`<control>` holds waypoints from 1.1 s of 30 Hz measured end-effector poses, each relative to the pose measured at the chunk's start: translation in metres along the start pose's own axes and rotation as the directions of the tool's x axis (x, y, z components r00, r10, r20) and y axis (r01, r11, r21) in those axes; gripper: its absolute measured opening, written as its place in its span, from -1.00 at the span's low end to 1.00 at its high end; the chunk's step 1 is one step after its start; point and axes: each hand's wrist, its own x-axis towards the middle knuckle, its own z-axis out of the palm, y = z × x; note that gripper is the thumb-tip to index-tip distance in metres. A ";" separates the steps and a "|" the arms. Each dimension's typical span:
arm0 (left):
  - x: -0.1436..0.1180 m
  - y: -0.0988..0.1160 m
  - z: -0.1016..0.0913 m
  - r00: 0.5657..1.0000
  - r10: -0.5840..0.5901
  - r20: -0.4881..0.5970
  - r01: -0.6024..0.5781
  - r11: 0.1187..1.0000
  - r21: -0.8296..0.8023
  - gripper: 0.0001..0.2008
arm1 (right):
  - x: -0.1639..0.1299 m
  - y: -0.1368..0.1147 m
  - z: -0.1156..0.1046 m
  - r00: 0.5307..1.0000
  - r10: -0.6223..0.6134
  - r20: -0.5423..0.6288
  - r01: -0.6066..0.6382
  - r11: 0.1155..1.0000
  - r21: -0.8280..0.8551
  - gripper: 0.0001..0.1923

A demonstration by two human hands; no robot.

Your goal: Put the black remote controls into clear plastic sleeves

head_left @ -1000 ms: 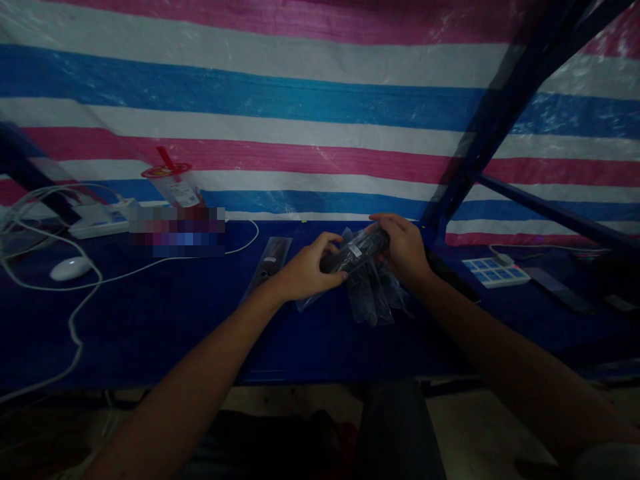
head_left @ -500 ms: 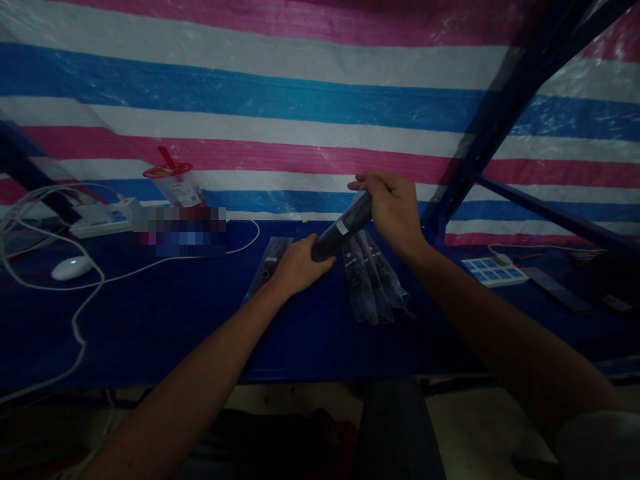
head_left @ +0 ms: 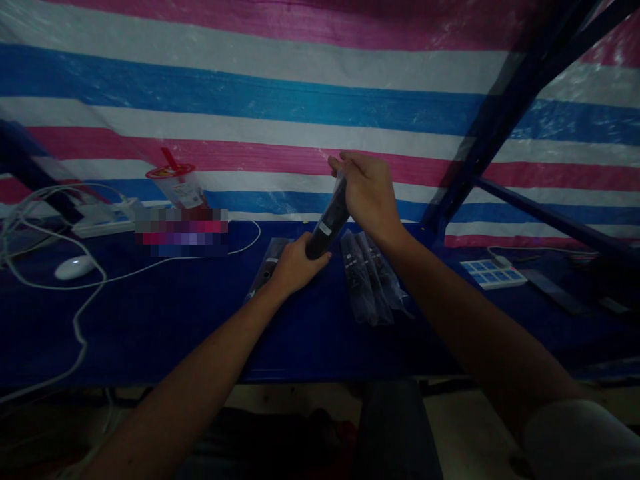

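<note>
A black remote control (head_left: 331, 219) with a small white label is held tilted above the table, its upper end to the right. My left hand (head_left: 299, 265) is closed around its lower end. At its upper end, my right hand (head_left: 371, 195) pinches the clear plastic sleeve (head_left: 341, 180) around it. Several similar black remotes in clear bags (head_left: 367, 283) lie side by side on the table below my right wrist. Another bagged black remote (head_left: 269, 267) lies just left of my left hand, partly covered by it.
On the blue table (head_left: 175, 327), a white mouse (head_left: 75, 267), looped white cables and a power strip (head_left: 107, 227) are at left. A red-lidded cup (head_left: 185, 190) stands behind. A white power strip (head_left: 493, 274) and dark flat object (head_left: 555, 291) lie right, near a blue metal frame (head_left: 493, 133).
My right hand has moved left and slightly up, and the remote now stands steeper. My left hand has shifted slightly left with its lower end.
</note>
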 end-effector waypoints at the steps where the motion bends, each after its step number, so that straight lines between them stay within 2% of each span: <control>1: 0.000 0.000 0.000 1.000 0.003 0.003 -0.003 1.000 0.000 -0.69 | 0.000 -0.001 0.000 1.000 0.003 -0.003 -0.003 1.000 0.007 -0.59; 6: -0.001 -0.001 0.000 1.000 0.009 0.015 -0.009 1.000 -0.005 -0.71 | 0.001 -0.014 -0.001 0.999 0.020 -0.030 -0.017 0.994 0.110 -0.62; 10: -0.001 0.000 -0.002 1.000 -0.004 -0.021 0.005 1.000 0.028 -0.74 | 0.002 -0.021 -0.009 0.995 0.076 -0.067 -0.061 0.977 0.206 -0.71; 15: 0.001 0.004 -0.007 0.996 -0.039 -0.083 0.047 0.994 0.096 -0.82 | -0.002 -0.019 -0.026 0.985 0.147 -0.095 -0.111 0.945 0.308 -0.77; 18: 0.002 0.004 -0.012 0.994 -0.042 -0.098 0.056 0.987 0.149 -0.85 | -0.017 -0.011 -0.034 0.971 0.218 -0.099 -0.169 0.916 0.364 -0.75; 22: 0.002 0.003 -0.016 0.997 0.048 -0.054 -0.032 0.964 0.264 -0.80 | -0.056 0.006 -0.035 0.929 0.359 0.087 -0.362 0.834 0.416 -0.72; 24: 0.000 0.005 -0.017 0.995 0.097 0.003 -0.094 0.949 0.301 -0.73 | -0.076 0.016 -0.033 0.868 0.449 0.210 -0.496 0.779 0.383 -0.72; 25: 0.000 0.005 -0.017 0.993 0.115 0.035 -0.120 0.943 0.312 -0.69 | -0.084 0.019 -0.032 0.836 0.502 0.224 -0.549 0.748 0.373 -0.72; 27: -0.001 0.006 -0.018 0.986 0.136 0.093 -0.159 0.933 0.322 -0.61 | -0.093 0.026 -0.032 0.798 0.565 0.210 -0.598 0.696 0.398 -0.66; 29: -0.001 0.004 -0.021 0.984 0.137 0.114 -0.167 0.932 0.321 -0.53 | -0.094 0.032 -0.039 0.791 0.593 0.152 -0.589 0.667 0.456 -0.61; 33: 0.006 -0.007 -0.031 0.994 0.094 0.049 -0.104 0.949 0.297 -0.52 | -0.084 0.044 -0.066 0.795 0.607 0.025 -0.518 0.656 0.550 -0.65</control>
